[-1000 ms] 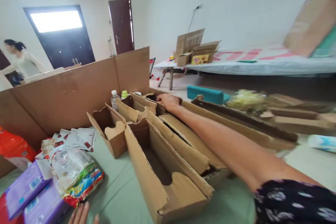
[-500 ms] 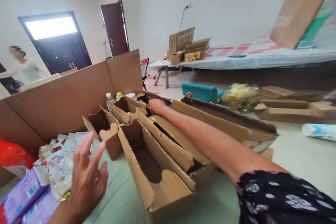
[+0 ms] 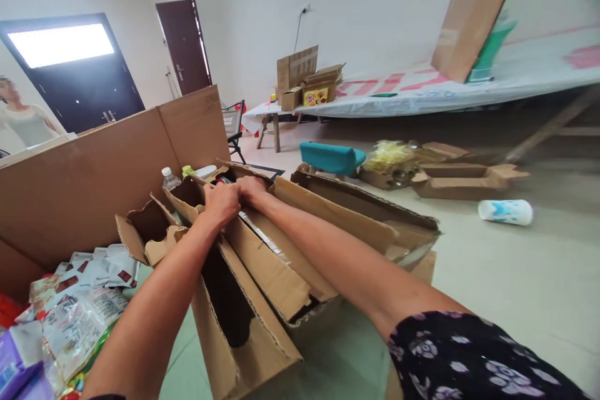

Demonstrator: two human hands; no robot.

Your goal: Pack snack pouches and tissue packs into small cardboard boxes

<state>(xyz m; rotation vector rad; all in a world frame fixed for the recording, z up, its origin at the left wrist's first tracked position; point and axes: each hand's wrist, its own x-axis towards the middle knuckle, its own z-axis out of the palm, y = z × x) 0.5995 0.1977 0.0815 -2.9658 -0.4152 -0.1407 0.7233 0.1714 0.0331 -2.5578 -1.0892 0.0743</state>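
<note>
Both my hands reach forward to the far part of a group of open cardboard boxes. My left hand (image 3: 223,202) is closed at the wall of a far box, its fingertips hidden. My right hand (image 3: 252,190) lies right beside it, closed and reaching down into the far cardboard box (image 3: 244,169); what its fingers hold is hidden. A small dark and red item (image 3: 222,180) shows just beyond my hands. Below my wrists runs a long, narrow cardboard box (image 3: 267,269) with a strip of clear tape. Left of it stands an open long box (image 3: 253,350).
Packets (image 3: 84,312) and purple packs (image 3: 21,356) lie at left on the green surface. A tall cardboard panel (image 3: 117,156) stands behind, with a clear bottle (image 3: 169,178) before it. On the floor are a teal seat (image 3: 330,157) and a white-blue roll (image 3: 506,212). A person (image 3: 28,119) stands far left.
My left hand has gone from open above the packets to closed beside my right hand at the far box. The long narrow box's top gap looks narrower. The view has shifted right.
</note>
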